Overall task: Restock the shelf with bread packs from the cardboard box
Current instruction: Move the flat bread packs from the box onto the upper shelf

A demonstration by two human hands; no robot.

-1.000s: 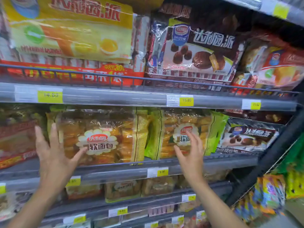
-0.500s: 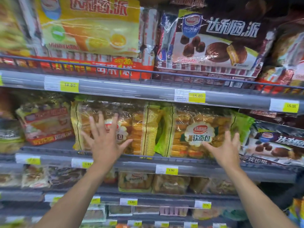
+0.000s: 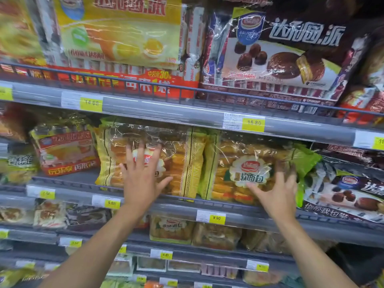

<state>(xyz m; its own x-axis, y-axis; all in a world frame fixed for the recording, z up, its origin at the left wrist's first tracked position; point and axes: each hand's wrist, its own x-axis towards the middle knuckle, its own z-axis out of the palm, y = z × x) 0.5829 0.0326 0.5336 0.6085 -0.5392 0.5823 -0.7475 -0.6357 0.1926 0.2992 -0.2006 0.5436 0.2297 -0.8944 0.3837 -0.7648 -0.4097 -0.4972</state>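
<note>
A: Left hand (image 3: 143,179) flat, fingers spread on the yellow-edged bread pack (image 3: 182,161), grip released.
B: Right hand (image 3: 276,190) open too, pressed on the green-edged bread pack (image 3: 247,169). Both packs upright, side by side, on the middle shelf (image 3: 239,217).

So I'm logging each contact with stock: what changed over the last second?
Both hands went forward onto the bread packs. The left hand now lies flat with fingers spread on the yellow-edged clear bread pack; the right hand presses the green-edged clear bread pack. Neither closes a grip. Both packs stayed upright, side by side on the grey shelf.
</note>
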